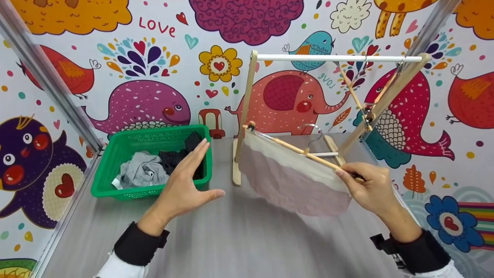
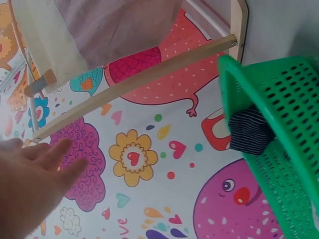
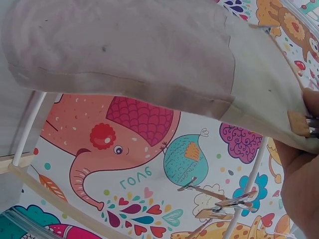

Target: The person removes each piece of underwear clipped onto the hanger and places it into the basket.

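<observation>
My right hand point(image 1: 366, 187) grips the right end of a wooden clip hanger point(image 1: 287, 145), which slants down to the right in front of the rack. From its clips hangs a cream-and-mauve cloth garment point(image 1: 295, 189); a clip also shows at the cloth's edge in the right wrist view, beside the right hand point(image 3: 301, 189). The garment's exact kind cannot be told. The left hand point(image 1: 184, 189) holds nothing, its fingers extended and thumb spread, in front of the green basket point(image 1: 139, 191). In the left wrist view, that hand point(image 2: 40, 184) is apart from the garment point(image 2: 119, 32).
A wooden drying rack point(image 1: 249, 100) with a white top rod point(image 1: 308, 58) stands behind the garment. Empty clip hangers point(image 1: 353, 87) hang at its right end. Inside the basket lie a grey garment point(image 1: 142, 170) and dark striped cloth point(image 1: 173, 160). Patterned walls enclose the grey table point(image 1: 239, 239).
</observation>
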Demonstrator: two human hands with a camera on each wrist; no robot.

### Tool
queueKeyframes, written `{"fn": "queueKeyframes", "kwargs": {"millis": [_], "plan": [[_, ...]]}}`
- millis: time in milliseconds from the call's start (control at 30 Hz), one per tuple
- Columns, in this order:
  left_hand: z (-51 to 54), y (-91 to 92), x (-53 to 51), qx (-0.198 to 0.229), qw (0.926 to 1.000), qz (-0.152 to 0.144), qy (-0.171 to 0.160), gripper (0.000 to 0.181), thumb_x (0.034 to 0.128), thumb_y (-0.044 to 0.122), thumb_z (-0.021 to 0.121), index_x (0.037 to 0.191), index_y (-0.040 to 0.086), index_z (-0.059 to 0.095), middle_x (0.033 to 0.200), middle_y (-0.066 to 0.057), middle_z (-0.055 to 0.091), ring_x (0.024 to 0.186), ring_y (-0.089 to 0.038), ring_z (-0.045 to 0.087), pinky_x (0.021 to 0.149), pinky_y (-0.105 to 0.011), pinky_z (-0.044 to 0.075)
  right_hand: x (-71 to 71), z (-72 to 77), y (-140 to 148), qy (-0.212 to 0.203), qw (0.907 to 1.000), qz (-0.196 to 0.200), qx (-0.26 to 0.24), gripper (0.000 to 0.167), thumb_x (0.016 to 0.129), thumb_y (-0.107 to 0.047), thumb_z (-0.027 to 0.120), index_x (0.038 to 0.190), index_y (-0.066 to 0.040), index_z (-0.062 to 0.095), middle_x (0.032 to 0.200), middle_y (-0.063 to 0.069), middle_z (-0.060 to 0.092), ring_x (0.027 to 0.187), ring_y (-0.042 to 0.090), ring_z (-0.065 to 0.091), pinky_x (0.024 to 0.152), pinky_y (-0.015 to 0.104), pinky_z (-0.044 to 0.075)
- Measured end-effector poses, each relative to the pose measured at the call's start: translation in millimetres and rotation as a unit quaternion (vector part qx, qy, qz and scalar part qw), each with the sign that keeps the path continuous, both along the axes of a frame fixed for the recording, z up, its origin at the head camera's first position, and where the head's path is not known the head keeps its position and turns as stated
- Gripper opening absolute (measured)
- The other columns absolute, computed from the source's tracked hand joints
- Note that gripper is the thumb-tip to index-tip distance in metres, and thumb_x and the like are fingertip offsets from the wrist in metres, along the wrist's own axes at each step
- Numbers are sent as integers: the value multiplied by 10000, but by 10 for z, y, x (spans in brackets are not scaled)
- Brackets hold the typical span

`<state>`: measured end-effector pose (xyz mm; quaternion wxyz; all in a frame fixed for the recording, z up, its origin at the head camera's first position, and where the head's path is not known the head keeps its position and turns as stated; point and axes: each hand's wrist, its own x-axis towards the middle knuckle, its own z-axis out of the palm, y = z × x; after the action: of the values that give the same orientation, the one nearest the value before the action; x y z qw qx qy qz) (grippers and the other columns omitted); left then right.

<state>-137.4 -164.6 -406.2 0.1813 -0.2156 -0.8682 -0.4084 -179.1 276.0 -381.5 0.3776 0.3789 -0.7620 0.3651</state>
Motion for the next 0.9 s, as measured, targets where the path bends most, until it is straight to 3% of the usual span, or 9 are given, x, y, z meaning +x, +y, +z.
{"fn": "queueKeyframes", "kwargs": {"millis": [300,567,733,900], "plan": [[162,144,-129,-175,9995,-113,245,1132,751,468,940,1657,167,331,1697,12,325,1527,-249,355,1192,-622,313,39,34,-64,300,9963,702,404,399,1025,-319,698,808,10,755,713,91,704,550,141,578,537,166,512],[234,255,-194,-351,9972,-473,472,1092,720,389,977,1627,179,407,1672,-31,378,1503,-274,391,1170,-657,322,92,42,-179,393,9889,1320,553,333,1026,-250,700,813,3,737,689,79,684,527,127,560,470,200,472],[255,307,-200,-547,9941,-768,533,973,748,425,958,1572,172,506,1630,-19,447,1467,-245,445,1131,-587,420,127,37,-234,356,9856,1539,611,305,1027,-225,697,816,-7,729,670,53,663,506,99,510,441,158,397],[253,362,-187,-746,9903,-1001,604,784,786,426,932,1452,131,643,1503,-46,590,1355,-226,562,1035,-470,537,157,32,-267,292,9842,1622,650,296,1032,-215,688,821,-12,729,688,53,679,522,100,542,452,170,440]]}}
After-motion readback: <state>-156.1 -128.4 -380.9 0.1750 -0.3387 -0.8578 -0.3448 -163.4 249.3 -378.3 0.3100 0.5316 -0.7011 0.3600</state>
